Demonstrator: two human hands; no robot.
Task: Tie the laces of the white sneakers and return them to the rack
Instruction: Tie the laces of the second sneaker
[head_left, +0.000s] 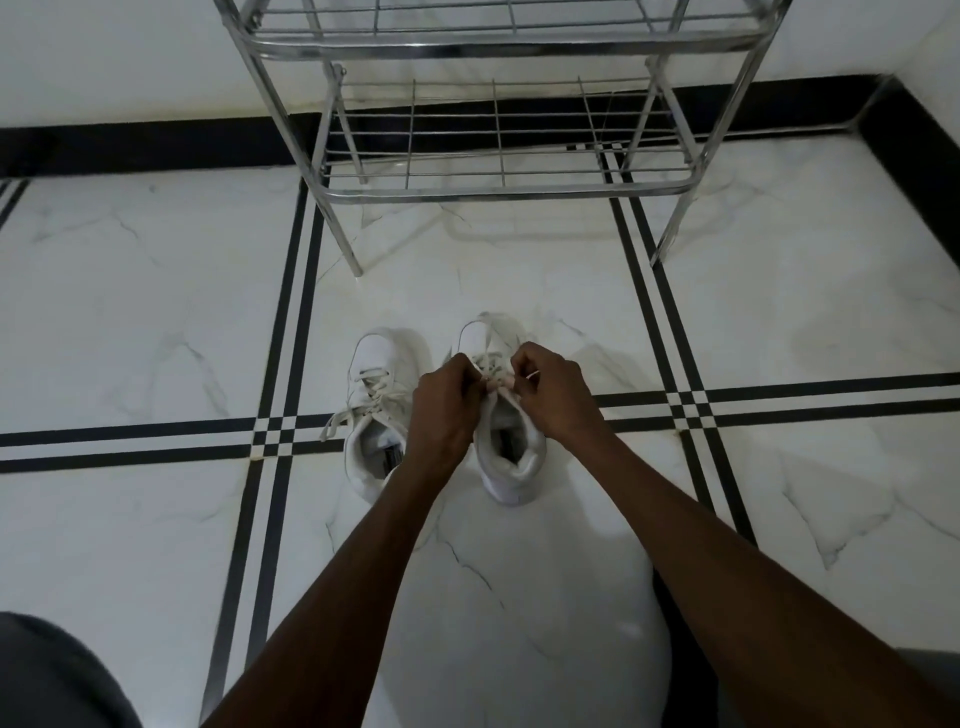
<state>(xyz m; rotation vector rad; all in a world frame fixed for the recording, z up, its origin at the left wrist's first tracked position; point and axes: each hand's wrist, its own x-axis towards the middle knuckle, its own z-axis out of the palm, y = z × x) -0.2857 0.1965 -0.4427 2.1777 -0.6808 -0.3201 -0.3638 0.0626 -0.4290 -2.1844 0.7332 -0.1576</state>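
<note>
Glossy marble floor (156, 322), white with black inlaid stripes. Beyond, chrome wire rack (498, 124), shelves bare. Two white sneakers (371, 415) side by side on the floor (left one's flat laces loose). Left hand (441, 410) and right hand (550, 395) pinched shut on the right sneaker's laces (491, 364).

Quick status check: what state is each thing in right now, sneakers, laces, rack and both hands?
Left sneaker: on the floor, laces loose, one end trailing left.
Right sneaker: on the floor, laces being worked at the tongue.
Left hand: closed, pinching the right sneaker's lace.
Right hand: closed, pinching the same lace.
Shoe rack: upright, no shoes on the visible shelves.
</note>
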